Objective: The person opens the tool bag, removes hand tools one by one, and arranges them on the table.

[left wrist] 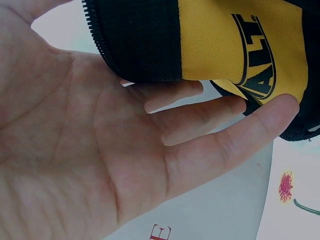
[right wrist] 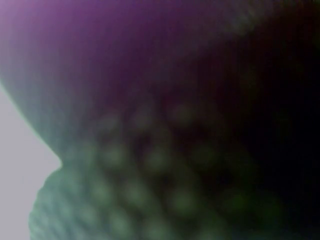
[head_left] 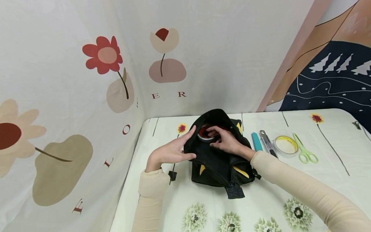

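A black bag (head_left: 214,170) with yellow patches sits on the table with its mouth spread wide. My left hand (head_left: 171,151) is at the left edge of that mouth. In the left wrist view, its fingers (left wrist: 225,135) lie nearly straight against the bag's yellow lettered side (left wrist: 215,45), beside a black zipper (left wrist: 97,45). My right hand (head_left: 227,141) reaches into the bag with bent fingers, at a round red thing with a pale rim (head_left: 204,139). Whether it grips that thing is unclear. The right wrist view is dark and blurred.
To the right of the bag lie a teal strip-shaped thing (head_left: 256,141), a box cutter (head_left: 268,143), a roll of clear tape (head_left: 295,146) and green scissors (head_left: 304,149). A flower-printed cloth covers the table (head_left: 333,199). Printed curtains (head_left: 217,48) stand behind and at the left.
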The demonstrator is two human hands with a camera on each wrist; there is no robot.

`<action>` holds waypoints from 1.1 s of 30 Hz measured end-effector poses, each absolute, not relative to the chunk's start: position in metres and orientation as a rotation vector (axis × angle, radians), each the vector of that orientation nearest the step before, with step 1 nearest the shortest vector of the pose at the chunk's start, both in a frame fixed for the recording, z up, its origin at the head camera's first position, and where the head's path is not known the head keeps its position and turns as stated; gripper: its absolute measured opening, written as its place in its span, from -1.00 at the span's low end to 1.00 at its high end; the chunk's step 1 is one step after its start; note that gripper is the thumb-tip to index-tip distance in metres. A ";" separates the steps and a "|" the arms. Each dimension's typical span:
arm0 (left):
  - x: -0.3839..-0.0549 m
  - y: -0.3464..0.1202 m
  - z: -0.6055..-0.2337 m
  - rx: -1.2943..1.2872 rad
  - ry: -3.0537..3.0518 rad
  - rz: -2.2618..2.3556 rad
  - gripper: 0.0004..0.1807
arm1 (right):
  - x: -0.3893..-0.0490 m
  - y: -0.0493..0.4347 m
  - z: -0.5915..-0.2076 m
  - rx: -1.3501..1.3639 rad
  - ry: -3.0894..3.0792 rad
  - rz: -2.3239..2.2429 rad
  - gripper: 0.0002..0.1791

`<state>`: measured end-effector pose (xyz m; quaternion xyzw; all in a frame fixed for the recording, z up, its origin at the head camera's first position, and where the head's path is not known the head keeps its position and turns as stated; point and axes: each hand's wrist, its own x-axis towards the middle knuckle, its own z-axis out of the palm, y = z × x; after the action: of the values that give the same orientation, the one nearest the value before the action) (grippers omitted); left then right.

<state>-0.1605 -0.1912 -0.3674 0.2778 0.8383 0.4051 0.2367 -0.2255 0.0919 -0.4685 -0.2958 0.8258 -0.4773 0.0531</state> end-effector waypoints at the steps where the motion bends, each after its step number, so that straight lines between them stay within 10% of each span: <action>1: -0.160 -0.191 -0.368 0.758 2.297 1.111 0.13 | -0.225 0.092 -0.469 -0.900 2.511 -1.446 -0.36; 33: -0.158 -0.192 -0.366 0.761 2.302 1.119 0.13 | -0.222 0.097 -0.467 -1.007 2.596 -1.264 -0.30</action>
<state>-0.1581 -0.1916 -0.3659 0.2773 0.8383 0.4075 0.2332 -0.2215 0.0973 -0.4669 -0.3290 0.8483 -0.4129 0.0419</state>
